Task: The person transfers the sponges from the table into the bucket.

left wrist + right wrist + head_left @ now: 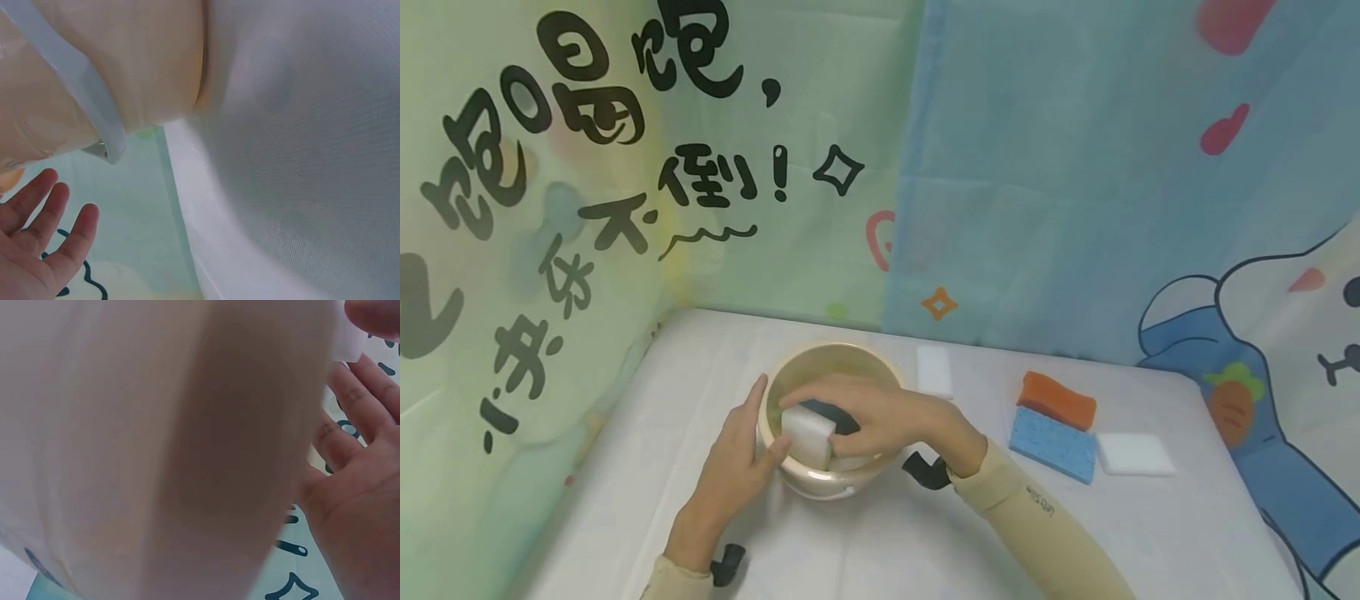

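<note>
A cream bucket (805, 479) stands on the white-covered table, with a pale handle (100, 94) hanging against its side. My right hand (872, 412) reaches over the rim and pinches a white sponge block (807, 435) between thumb and fingers, at the bucket's mouth. Behind that block, a dark grey piece (829, 411) shows inside, partly covered by the hand. At the bucket's left side, my left hand (737, 458) rests along the rim, fingers extended and thumb near the white block. The left wrist view shows its fingers (75, 234) loosely spread beside the bucket wall.
Right of the bucket lie an orange wavy sponge (1056, 402), a blue sponge (1052, 444) touching it, and a white block (1135, 455). Another white block (934, 372) lies behind the bucket's right side. Printed curtains (1037, 208) hang along the table's back and left edges.
</note>
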`<act>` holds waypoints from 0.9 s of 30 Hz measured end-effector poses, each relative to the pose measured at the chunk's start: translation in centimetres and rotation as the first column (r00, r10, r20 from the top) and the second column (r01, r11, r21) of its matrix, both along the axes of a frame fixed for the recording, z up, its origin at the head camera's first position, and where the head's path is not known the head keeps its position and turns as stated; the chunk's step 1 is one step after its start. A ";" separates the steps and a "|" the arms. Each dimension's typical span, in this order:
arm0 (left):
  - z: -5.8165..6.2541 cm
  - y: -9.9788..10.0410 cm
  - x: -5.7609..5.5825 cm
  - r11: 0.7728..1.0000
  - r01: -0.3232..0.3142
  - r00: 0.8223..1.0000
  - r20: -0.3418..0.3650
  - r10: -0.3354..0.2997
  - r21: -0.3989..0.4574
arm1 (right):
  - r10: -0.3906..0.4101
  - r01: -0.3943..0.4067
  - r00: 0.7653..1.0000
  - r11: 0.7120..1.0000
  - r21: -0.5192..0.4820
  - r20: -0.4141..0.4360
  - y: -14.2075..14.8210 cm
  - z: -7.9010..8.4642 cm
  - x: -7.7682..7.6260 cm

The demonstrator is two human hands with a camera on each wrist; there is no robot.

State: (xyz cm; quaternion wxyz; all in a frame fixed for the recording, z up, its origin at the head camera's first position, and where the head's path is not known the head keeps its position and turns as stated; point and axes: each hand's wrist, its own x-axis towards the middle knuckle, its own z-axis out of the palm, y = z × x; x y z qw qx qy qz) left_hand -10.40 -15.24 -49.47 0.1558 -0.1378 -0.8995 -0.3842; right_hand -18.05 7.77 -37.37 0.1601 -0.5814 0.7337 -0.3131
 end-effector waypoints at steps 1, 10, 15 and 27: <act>0.0 0.0 0.0 1.000 0.000 1.000 0.002 0.000 0.000 | 0.005 -0.005 1.000 1.000 -0.004 0.003 0.0 0.1 0.0; 0.4 0.1 0.1 1.000 -0.002 0.999 0.033 0.002 0.005 | 0.047 -0.049 0.999 0.997 -0.062 -0.028 -0.2 0.0 -0.5; 0.5 0.2 0.2 1.000 -0.008 0.999 0.043 0.008 0.002 | 0.054 -0.056 0.998 0.997 -0.058 -0.037 -0.3 0.0 -0.5; 0.3 0.0 0.1 1.000 0.002 1.000 0.019 -0.002 0.003 | 0.044 -0.044 0.999 0.999 -0.017 -0.023 -0.5 0.0 -0.1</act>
